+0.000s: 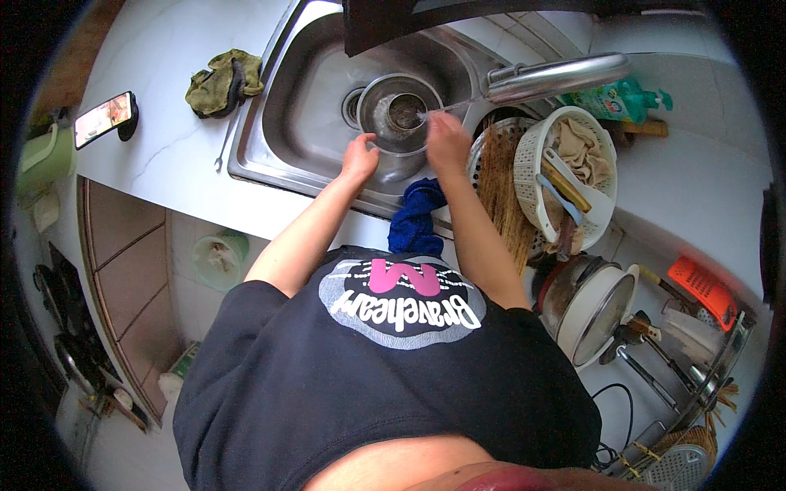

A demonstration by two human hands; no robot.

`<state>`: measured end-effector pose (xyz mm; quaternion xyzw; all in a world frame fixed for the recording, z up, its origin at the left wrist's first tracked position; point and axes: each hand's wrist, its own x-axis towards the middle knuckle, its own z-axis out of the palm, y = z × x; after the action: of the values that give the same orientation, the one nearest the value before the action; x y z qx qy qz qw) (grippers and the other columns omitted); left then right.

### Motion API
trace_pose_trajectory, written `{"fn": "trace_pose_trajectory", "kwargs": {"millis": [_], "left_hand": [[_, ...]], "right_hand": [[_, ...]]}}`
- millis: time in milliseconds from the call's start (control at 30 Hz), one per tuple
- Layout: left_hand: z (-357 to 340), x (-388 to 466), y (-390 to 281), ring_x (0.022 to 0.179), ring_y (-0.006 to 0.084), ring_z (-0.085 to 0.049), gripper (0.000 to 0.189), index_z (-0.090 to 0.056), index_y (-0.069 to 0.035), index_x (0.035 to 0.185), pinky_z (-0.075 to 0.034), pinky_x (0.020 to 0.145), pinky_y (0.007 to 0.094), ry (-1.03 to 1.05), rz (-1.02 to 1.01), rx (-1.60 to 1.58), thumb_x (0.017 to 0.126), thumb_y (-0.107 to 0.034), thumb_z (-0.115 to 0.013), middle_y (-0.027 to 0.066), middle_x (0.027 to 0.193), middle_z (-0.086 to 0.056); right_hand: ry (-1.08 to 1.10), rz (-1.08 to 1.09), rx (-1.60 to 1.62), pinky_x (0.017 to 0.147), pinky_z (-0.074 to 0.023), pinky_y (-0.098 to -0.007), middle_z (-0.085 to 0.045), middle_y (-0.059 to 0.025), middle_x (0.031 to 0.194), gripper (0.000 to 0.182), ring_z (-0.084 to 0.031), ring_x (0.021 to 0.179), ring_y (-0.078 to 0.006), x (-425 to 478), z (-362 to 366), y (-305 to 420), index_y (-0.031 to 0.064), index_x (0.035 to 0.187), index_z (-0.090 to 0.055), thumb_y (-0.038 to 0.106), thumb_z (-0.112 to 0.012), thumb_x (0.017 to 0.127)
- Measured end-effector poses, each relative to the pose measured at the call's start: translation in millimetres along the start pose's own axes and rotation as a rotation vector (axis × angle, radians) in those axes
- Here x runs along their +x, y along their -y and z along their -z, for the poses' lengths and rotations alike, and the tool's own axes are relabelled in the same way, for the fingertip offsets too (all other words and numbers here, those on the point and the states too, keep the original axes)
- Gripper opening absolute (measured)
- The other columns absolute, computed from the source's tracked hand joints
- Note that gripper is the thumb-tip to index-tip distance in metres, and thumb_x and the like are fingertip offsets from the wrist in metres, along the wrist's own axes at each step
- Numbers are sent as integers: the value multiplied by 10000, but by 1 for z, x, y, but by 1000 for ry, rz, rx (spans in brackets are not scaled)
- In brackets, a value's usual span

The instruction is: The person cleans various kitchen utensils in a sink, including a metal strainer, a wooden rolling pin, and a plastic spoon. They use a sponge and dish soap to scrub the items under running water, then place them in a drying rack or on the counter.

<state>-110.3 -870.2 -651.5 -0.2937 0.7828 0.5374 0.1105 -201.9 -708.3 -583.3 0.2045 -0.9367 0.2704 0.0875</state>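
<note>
In the stainless steel sink [307,116] stands a round metal bowl [376,110] with a smaller round metal vessel [406,112] inside it. My left hand [361,154] is at the bowl's near left rim, fingers partly bent; whether it grips the rim is unclear. My right hand [447,138], blurred, is beside the right rim, where a thin stream of water from the faucet [556,78] reaches the vessels. Its fingers are drawn together, and what they may hold cannot be made out. A dark blue cloth [419,218] hangs over the sink's front edge between my forearms.
Left of the sink lie a green cloth [218,86], a wrench [226,141] and a phone on a stand [104,119]. To the right are a bristle brush [500,184], a white plastic basket [531,166], a green soap bottle [614,101] and a lidded pot [599,313].
</note>
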Motion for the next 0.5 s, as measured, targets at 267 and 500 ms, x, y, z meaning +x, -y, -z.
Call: {"fn": "trace_pose_trajectory", "kwargs": {"millis": [267, 500], "left_hand": [[-12, 16, 3, 1169, 342, -506, 502, -503, -21, 1265, -403, 996, 391, 64, 53, -3, 769, -79, -545, 224, 1220, -552], [-8, 22, 16, 1206, 324, -492, 547, -475, 0, 1303, -388, 1010, 346, 161, 216, -103, 756, -9, -451, 224, 1288, -507]], "right_hand": [[-570, -721, 693, 1061, -290, -377, -313, -169, 1409, 569, -352, 1266, -259, 65, 65, -43, 21, 1373, -280, 157, -572, 904], [-451, -509, 1148, 1115, -185, -395, -100, -129, 1535, 728, -134, 1404, -257, 74, 79, -43, 91, 1471, -126, 121, -575, 899]]}}
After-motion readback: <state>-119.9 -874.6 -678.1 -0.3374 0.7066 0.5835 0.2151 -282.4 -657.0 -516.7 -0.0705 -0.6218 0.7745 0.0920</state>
